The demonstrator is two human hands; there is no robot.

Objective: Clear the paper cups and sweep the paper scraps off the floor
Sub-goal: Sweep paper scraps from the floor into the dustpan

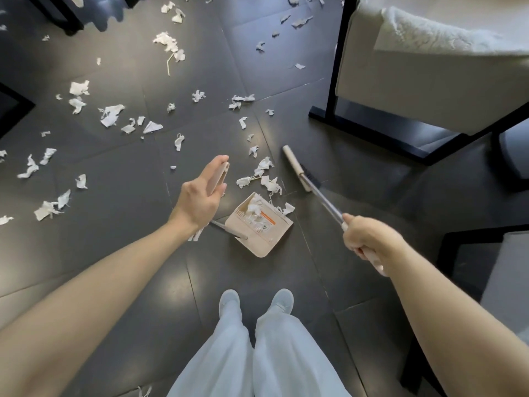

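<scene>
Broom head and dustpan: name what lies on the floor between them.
In the head view, a cluster of torn white paper scraps lies between the broom head and the dustpan.

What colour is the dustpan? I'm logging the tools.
Beige dustpan, orange stripe; head view.

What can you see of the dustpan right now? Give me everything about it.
The dustpan is beige, plastic-looking, with an orange stripe and printed label inside. It sits tilted on the dark tile floor, mouth toward the loose paper scraps and broom head. A few white scraps already lie in it. Its slim metal pole rises to a beige grip held by the left hand.
</scene>
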